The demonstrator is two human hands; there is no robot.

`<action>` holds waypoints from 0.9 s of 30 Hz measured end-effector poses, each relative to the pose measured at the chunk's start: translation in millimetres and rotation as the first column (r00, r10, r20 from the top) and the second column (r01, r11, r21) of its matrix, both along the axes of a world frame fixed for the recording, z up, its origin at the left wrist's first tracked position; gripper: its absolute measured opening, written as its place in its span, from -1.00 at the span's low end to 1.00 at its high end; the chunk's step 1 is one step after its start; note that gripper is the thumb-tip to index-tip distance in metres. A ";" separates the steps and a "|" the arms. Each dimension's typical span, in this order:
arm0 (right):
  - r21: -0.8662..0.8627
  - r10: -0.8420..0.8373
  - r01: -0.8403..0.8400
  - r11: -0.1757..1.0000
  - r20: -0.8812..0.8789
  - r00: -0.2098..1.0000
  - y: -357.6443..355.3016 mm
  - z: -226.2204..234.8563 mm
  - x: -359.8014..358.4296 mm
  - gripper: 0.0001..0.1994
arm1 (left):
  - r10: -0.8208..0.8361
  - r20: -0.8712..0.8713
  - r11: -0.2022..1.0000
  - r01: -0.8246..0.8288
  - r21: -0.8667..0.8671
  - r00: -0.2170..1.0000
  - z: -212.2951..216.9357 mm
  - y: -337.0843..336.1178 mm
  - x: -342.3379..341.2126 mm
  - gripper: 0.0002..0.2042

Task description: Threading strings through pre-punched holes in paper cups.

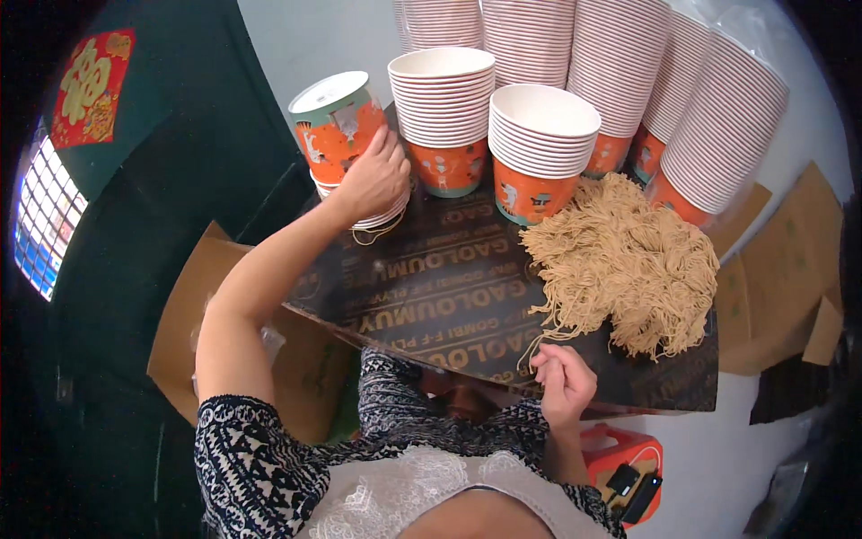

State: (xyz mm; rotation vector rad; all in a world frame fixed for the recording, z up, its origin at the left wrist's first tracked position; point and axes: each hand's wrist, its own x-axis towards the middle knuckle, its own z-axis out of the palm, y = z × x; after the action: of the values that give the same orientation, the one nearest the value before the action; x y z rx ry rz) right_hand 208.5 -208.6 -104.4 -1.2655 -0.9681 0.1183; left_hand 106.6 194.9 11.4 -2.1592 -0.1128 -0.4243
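An upside-down stack of orange paper buckets point(334, 135) with green bases stands at the table's far left. My left hand point(373, 182) is closed against its right side, its fingertips partly hidden behind it. A thin tan loop of string point(382, 235) lies by the lower rims. Close to the table's front edge, my right hand point(566, 382) is pinched shut on the end of some tan string strands point(534, 346). Those strands trail toward a large, tangled heap of cut tan string point(628, 269) just beyond that hand.
Two upright stacks of paper buckets point(446, 117) point(541, 148) stand at mid-table. Behind the string rise tall plastic-wrapped bucket stacks point(620, 72). The dark printed board tabletop point(431, 269) lies before me. Cardboard boxes point(211, 296) flank it; a red stool point(602, 440) stands below right.
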 end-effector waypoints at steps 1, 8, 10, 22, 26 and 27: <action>0.001 0.005 -0.005 1.000 -0.005 1.000 -0.2 0.6 -0.7 -0.79 | -0.042 0.029 0.997 0.043 -0.060 0.999 -10.5 -0.5 -3.5 -0.73; 0.000 0.016 -0.016 1.000 0.002 1.000 0.2 -1.7 -1.8 -0.81 | -0.280 0.038 0.881 0.272 -0.386 0.959 -35.8 -46.1 -12.9 -0.78; -0.005 0.009 -0.009 1.000 -0.001 1.000 2.0 0.3 -2.1 -0.81 | -0.375 0.070 0.824 0.367 -0.432 0.924 -26.6 -64.0 -1.6 -0.79; -0.075 -0.034 0.039 0.996 0.058 0.998 5.7 2.2 3.1 -0.80 | -0.188 0.005 0.860 0.167 -0.481 0.982 101.1 -106.7 112.3 -0.62; -0.110 -0.014 0.018 0.994 0.043 0.999 3.6 3.0 2.9 -0.80 | -0.241 -0.079 0.852 0.172 -0.495 0.967 108.5 -98.9 129.7 -0.88; -0.112 -0.012 0.015 0.994 0.032 0.999 3.6 2.5 2.3 -0.80 | -0.202 -0.111 0.841 0.115 -0.529 0.973 110.9 -97.8 134.9 -0.85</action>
State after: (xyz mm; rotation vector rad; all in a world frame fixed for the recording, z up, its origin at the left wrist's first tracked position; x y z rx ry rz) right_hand 210.8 -205.0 -101.9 -1.3800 -0.9913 0.1441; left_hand 241.5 97.0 122.2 -2.7471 0.0543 -0.3334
